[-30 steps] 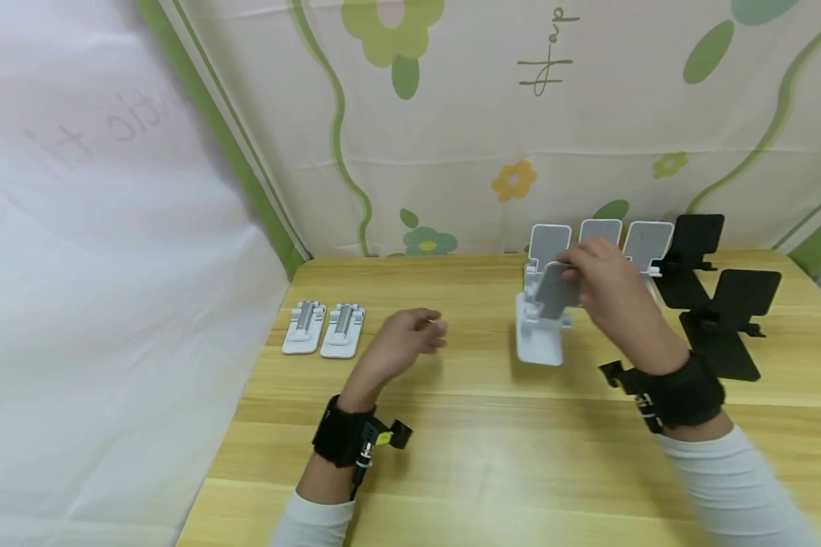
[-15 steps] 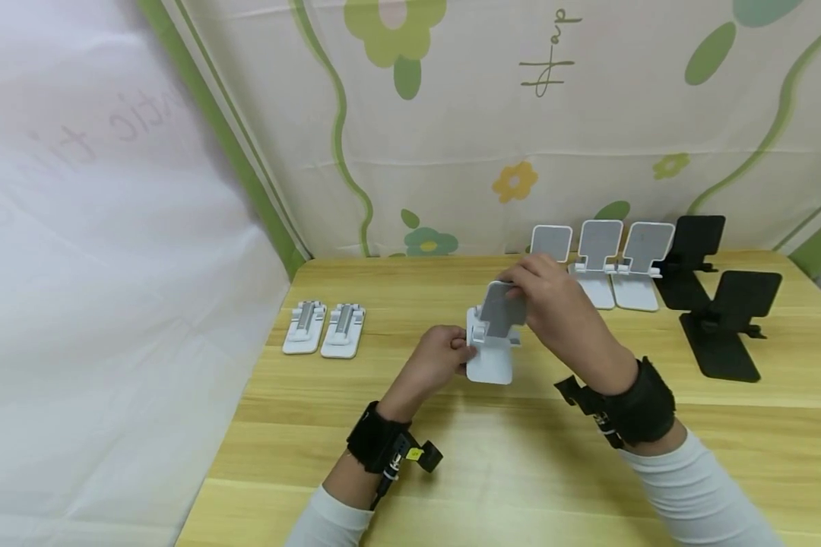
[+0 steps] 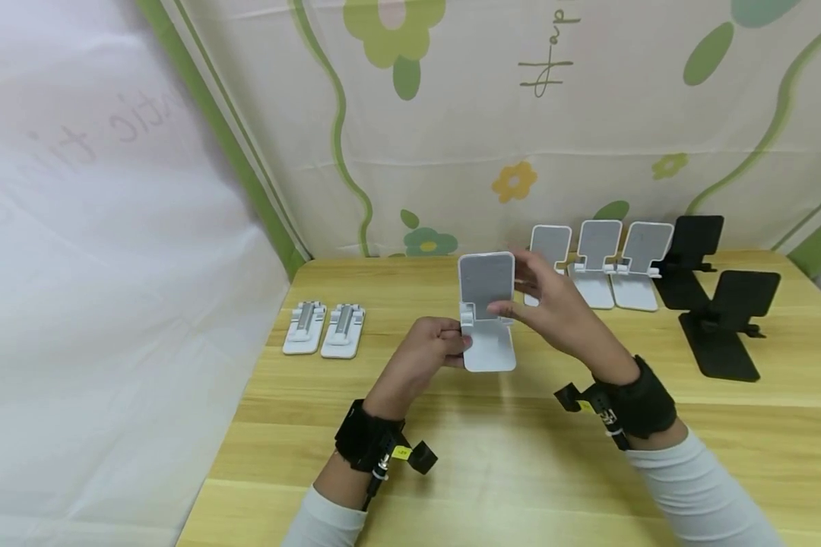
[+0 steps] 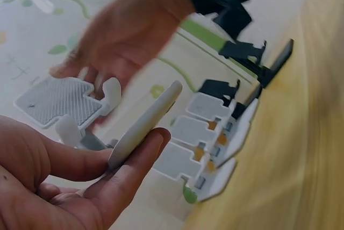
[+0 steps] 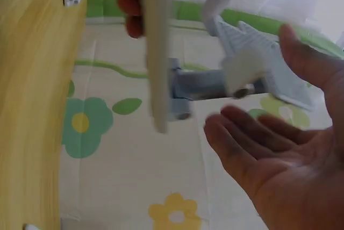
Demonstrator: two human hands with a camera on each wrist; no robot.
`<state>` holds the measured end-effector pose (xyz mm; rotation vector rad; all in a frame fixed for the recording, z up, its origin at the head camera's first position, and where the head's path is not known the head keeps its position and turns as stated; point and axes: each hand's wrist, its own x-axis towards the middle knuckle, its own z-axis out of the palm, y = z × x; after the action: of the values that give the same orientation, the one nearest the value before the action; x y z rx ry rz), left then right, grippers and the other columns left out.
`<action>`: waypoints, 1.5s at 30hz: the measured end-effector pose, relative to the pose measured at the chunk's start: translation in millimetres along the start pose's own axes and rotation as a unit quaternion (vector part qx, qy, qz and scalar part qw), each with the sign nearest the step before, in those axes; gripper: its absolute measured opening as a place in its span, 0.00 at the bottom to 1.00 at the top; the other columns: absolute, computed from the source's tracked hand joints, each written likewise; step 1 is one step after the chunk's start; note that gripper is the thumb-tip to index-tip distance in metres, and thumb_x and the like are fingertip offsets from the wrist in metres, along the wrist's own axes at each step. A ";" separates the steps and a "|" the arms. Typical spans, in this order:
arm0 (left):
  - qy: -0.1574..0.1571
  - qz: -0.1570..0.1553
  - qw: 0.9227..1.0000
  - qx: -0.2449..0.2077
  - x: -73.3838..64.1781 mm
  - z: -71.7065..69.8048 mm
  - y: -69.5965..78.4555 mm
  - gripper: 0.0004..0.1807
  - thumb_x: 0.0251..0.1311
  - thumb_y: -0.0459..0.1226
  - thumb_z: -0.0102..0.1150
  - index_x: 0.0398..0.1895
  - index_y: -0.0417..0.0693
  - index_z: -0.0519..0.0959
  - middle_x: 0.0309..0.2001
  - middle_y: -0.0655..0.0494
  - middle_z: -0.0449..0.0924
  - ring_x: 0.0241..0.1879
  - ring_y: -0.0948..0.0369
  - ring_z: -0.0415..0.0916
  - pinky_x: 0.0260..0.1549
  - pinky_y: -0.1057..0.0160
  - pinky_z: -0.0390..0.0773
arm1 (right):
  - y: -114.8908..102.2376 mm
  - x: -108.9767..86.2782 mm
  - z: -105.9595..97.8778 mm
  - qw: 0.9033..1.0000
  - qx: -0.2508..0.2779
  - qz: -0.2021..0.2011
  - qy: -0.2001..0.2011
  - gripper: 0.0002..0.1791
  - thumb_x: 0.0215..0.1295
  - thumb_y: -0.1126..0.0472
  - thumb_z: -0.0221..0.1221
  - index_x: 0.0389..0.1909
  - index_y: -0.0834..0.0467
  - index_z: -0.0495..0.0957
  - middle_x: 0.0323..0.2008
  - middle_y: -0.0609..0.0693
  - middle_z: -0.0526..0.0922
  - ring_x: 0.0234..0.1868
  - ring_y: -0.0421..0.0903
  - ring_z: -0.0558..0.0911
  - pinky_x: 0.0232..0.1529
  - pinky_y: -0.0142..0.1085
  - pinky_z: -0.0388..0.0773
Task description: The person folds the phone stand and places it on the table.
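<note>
A white phone stand with a grey padded plate is held unfolded above the middle of the table. My left hand pinches the edge of its base between thumb and fingers; the left wrist view shows this grip side-on. At the stand's right side is my right hand, its thumb extended in front of the plate and the other fingers partly behind it. In the right wrist view the right hand has its fingers spread around the plate, and a gap shows between the fingers and the stand.
Two folded white phone stands lie at the table's left. Along the back right stand several unfolded white stands, with two black stands at their right. A patterned cloth hangs behind the wooden table.
The phone stand has come left from the back row to the middle, and my left hand has taken its base. My right hand has let go of the plate, which now faces forward.
</note>
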<state>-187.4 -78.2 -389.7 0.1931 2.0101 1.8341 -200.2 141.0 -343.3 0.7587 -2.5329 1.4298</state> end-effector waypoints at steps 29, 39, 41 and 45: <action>-0.014 -0.014 1.000 0.011 -9.7 5.3 7.3 0.15 0.72 0.30 0.55 0.57 0.29 0.79 0.50 0.39 0.86 0.41 0.56 0.86 0.44 0.57 0.88 | -3.1 -7.5 2.7 0.975 -0.115 -0.128 0.139 0.27 0.53 0.72 0.74 0.56 0.62 0.80 0.49 0.57 0.86 0.48 0.53 0.86 0.51 0.29 0.79; 0.006 -0.015 0.999 0.035 -7.1 2.5 5.2 0.14 0.71 0.30 0.57 0.54 0.30 0.81 0.48 0.40 0.87 0.40 0.54 0.87 0.41 0.56 0.88 | -17.7 -12.2 3.2 0.932 -0.217 -0.221 0.190 0.14 0.52 0.74 0.74 0.41 0.63 0.88 0.34 0.54 0.83 0.36 0.47 0.81 0.35 0.31 0.76; 0.003 -0.016 0.999 0.031 -8.4 0.6 6.9 0.14 0.71 0.30 0.57 0.55 0.30 0.81 0.48 0.40 0.87 0.40 0.54 0.87 0.41 0.56 0.88 | -21.0 -13.6 6.3 0.926 -0.219 -0.232 0.202 0.14 0.48 0.75 0.75 0.38 0.62 0.89 0.30 0.53 0.82 0.32 0.46 0.79 0.32 0.33 0.75; 0.003 -0.011 1.000 0.007 -11.1 -6.8 11.8 0.15 0.72 0.31 0.56 0.56 0.29 0.81 0.50 0.38 0.86 0.42 0.54 0.87 0.42 0.59 0.88 | -25.9 -15.7 20.1 0.915 -0.223 -0.275 0.191 0.16 0.43 0.78 0.76 0.33 0.61 0.90 0.27 0.52 0.82 0.29 0.46 0.78 0.29 0.37 0.76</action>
<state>-181.9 -87.1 -375.5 0.1691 2.0219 1.8081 -171.4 119.0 -339.9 0.8976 -1.9983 0.6958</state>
